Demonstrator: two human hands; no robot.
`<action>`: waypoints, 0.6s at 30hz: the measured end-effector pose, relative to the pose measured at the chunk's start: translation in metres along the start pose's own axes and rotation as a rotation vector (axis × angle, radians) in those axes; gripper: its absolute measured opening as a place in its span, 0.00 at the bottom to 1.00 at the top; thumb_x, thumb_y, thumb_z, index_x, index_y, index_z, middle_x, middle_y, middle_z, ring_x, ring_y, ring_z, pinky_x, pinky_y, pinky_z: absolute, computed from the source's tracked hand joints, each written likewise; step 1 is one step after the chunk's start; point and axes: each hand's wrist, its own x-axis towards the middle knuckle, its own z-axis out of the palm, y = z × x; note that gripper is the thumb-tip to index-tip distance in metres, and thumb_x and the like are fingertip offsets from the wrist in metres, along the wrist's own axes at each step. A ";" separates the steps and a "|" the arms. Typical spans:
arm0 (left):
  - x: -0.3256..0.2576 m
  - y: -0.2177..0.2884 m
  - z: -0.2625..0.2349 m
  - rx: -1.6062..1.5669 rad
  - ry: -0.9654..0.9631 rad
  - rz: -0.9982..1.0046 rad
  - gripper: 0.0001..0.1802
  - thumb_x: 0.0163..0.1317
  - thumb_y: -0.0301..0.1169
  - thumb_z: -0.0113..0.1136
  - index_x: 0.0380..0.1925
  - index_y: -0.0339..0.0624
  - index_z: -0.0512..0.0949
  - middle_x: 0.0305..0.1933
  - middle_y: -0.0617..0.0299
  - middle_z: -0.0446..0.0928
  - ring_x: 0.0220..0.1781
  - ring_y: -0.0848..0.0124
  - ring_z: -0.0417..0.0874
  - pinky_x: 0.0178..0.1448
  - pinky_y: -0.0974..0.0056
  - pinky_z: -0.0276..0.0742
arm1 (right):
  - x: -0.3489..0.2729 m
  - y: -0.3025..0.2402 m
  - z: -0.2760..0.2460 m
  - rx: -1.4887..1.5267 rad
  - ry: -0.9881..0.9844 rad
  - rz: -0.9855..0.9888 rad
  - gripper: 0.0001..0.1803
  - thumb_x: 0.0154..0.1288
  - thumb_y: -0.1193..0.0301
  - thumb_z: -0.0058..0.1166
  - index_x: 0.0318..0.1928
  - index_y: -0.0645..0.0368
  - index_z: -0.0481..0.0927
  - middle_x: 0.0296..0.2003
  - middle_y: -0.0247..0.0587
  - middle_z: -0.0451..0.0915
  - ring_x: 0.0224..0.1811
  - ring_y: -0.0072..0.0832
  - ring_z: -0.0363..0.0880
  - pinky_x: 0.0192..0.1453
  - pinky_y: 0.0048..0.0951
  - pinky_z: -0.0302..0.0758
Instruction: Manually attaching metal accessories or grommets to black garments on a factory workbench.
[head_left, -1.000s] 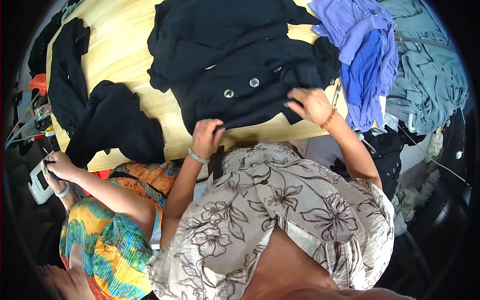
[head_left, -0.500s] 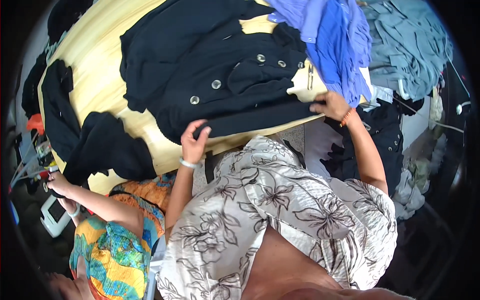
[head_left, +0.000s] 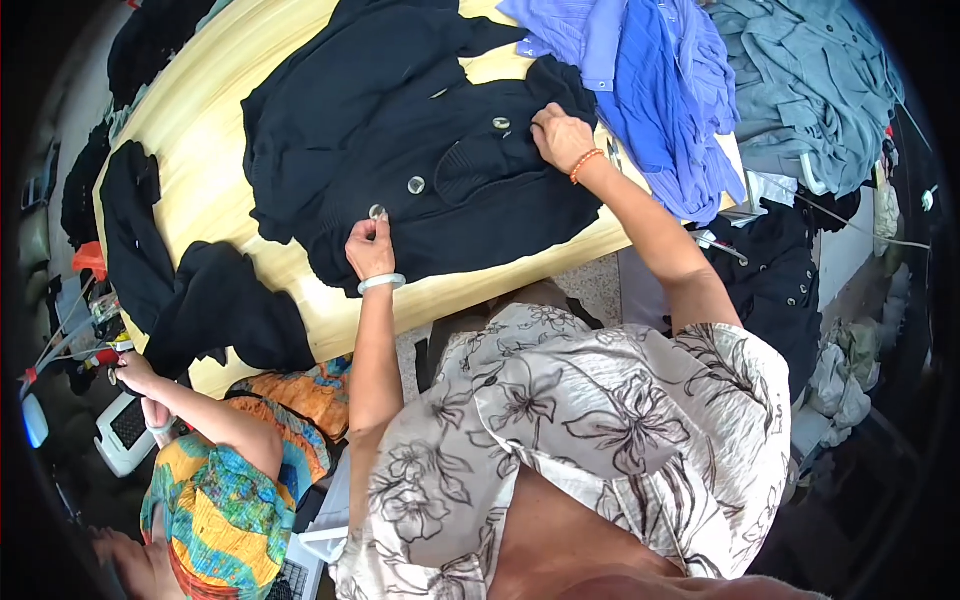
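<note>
We see the black knitted cardigan with pale round buttons [head_left: 420, 150] spread flat across the yellow wooden table [head_left: 210, 150]. Our left hand [head_left: 370, 250] pinches its lowest button [head_left: 377, 211] between narrow fingertips, near the table's front edge. Our right hand [head_left: 560, 135] presses flat beside the top button, touching the heap of blue shirts [head_left: 650, 90].

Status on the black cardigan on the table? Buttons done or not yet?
Done: the black cardigan lies spread flat on the yellow table. In hand: the left hand pinches the lowest button; the right hand presses the cloth beside the top button. Whether any button is fastened cannot be told. Left: the blue shirts and grey clothes lie unsorted in heaps.
</note>
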 end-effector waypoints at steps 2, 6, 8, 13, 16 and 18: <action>-0.001 0.003 0.004 -0.149 0.024 0.015 0.19 0.55 0.40 0.70 0.24 0.33 0.79 0.22 0.56 0.80 0.24 0.71 0.78 0.36 0.65 0.74 | 0.010 -0.005 -0.014 0.104 0.145 0.018 0.10 0.65 0.63 0.51 0.36 0.56 0.78 0.37 0.48 0.80 0.37 0.48 0.82 0.42 0.48 0.77; -0.004 0.029 0.006 0.045 0.091 -0.080 0.21 0.52 0.43 0.72 0.28 0.35 0.77 0.22 0.56 0.78 0.23 0.66 0.76 0.35 0.62 0.74 | 0.039 -0.016 -0.058 0.106 0.246 -0.173 0.10 0.66 0.63 0.52 0.36 0.57 0.76 0.29 0.46 0.81 0.34 0.47 0.80 0.40 0.47 0.72; -0.003 0.031 0.007 0.103 0.173 0.026 0.25 0.51 0.43 0.73 0.39 0.35 0.75 0.25 0.54 0.80 0.26 0.59 0.80 0.37 0.57 0.75 | 0.053 -0.034 -0.077 0.264 0.185 -0.125 0.11 0.66 0.63 0.55 0.36 0.59 0.76 0.31 0.46 0.81 0.37 0.46 0.80 0.41 0.44 0.74; -0.007 0.041 0.006 0.256 0.043 0.244 0.18 0.56 0.33 0.68 0.45 0.46 0.74 0.32 0.53 0.81 0.33 0.52 0.83 0.38 0.53 0.77 | 0.085 -0.066 -0.107 0.382 0.320 -0.491 0.13 0.63 0.63 0.62 0.41 0.58 0.77 0.35 0.43 0.79 0.36 0.40 0.80 0.42 0.32 0.76; 0.002 0.029 -0.001 -0.112 0.086 0.217 0.10 0.58 0.30 0.67 0.36 0.40 0.77 0.30 0.57 0.78 0.29 0.66 0.81 0.36 0.63 0.77 | 0.098 -0.080 -0.126 0.316 0.407 -0.615 0.19 0.57 0.66 0.66 0.46 0.60 0.76 0.33 0.39 0.76 0.28 0.37 0.77 0.29 0.34 0.73; 0.003 0.032 -0.018 -0.287 0.263 0.246 0.09 0.61 0.28 0.66 0.36 0.39 0.75 0.29 0.67 0.73 0.28 0.80 0.73 0.33 0.72 0.72 | 0.094 -0.086 -0.142 0.155 0.386 -0.673 0.13 0.57 0.73 0.63 0.42 0.56 0.75 0.30 0.40 0.71 0.32 0.38 0.76 0.38 0.35 0.72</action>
